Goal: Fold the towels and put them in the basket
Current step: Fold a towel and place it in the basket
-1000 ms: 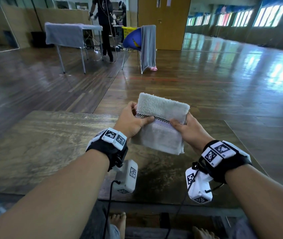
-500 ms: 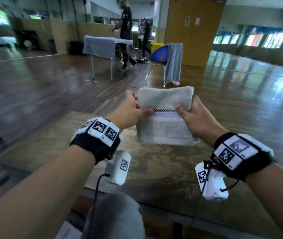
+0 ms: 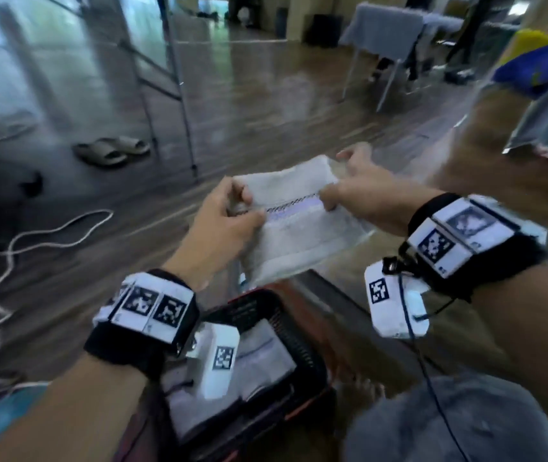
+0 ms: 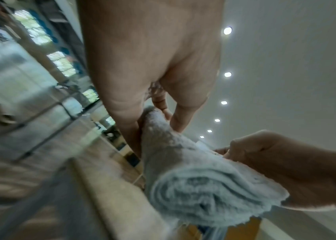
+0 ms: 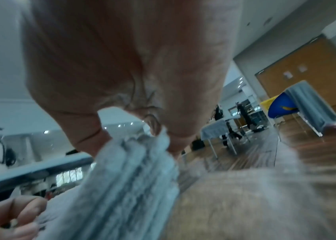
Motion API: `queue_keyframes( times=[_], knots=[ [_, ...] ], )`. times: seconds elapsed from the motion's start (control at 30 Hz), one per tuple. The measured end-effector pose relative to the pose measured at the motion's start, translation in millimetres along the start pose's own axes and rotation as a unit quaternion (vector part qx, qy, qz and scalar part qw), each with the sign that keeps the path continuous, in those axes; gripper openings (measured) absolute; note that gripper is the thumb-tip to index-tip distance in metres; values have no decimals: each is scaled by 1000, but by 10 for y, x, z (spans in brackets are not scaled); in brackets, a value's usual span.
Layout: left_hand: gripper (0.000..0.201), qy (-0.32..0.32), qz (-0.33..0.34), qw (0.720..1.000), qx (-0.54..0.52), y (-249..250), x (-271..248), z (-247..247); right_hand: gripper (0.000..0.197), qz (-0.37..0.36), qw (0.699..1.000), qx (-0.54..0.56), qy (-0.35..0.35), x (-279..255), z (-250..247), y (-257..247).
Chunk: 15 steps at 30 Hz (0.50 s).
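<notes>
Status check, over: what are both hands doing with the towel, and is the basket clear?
Left hand and right hand both pinch the folded towel. Towel in the air, beyond the basket. Basket holds folded towels; nothing blocks it.

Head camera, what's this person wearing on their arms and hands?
Bare forearms, no sleeves or gloves. Each wrist carries a black band topped with white tiles printed with black square codes, and under each hangs a white camera box bearing another code, trailing a thin dark cable.

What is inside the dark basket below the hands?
Folded pale towels lie inside the basket. The left wrist camera and forearm cover part of it, so their count cannot be told.
</notes>
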<state>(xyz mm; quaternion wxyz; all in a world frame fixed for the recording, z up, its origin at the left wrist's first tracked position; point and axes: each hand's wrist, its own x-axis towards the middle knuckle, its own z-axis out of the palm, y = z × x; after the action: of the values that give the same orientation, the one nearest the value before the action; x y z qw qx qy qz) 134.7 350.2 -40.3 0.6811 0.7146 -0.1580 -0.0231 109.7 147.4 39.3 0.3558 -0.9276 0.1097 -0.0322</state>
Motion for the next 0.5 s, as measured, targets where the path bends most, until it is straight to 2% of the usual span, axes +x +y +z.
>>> queue_keyframes(
  times=[0.1, 0.17, 0.27, 0.43, 0.5],
  knots=[
    [24, 63, -69, 994, 52, -618, -261, -306, 67, 7, 996, -7, -92, 138, 786, 144],
    [22, 76, -133, 985, 82, -1055, -464, -430, 56, 41, 987, 13, -158, 150, 1328, 352],
    [14, 83, -240, 961, 111, -1653, -773, -515, 38, 87, 974, -7, -210, 59, 2042, 692],
    [20, 74, -376, 914, 132, -2402, -1159, -445, 34, 133, 947, -39, -289, -247, 2872, 1063],
    [22, 63, -415, 895, 149, -2590, -1255, -395, 45, 145, 939, -41, -310, -371, 3068, 1180]
  ],
)
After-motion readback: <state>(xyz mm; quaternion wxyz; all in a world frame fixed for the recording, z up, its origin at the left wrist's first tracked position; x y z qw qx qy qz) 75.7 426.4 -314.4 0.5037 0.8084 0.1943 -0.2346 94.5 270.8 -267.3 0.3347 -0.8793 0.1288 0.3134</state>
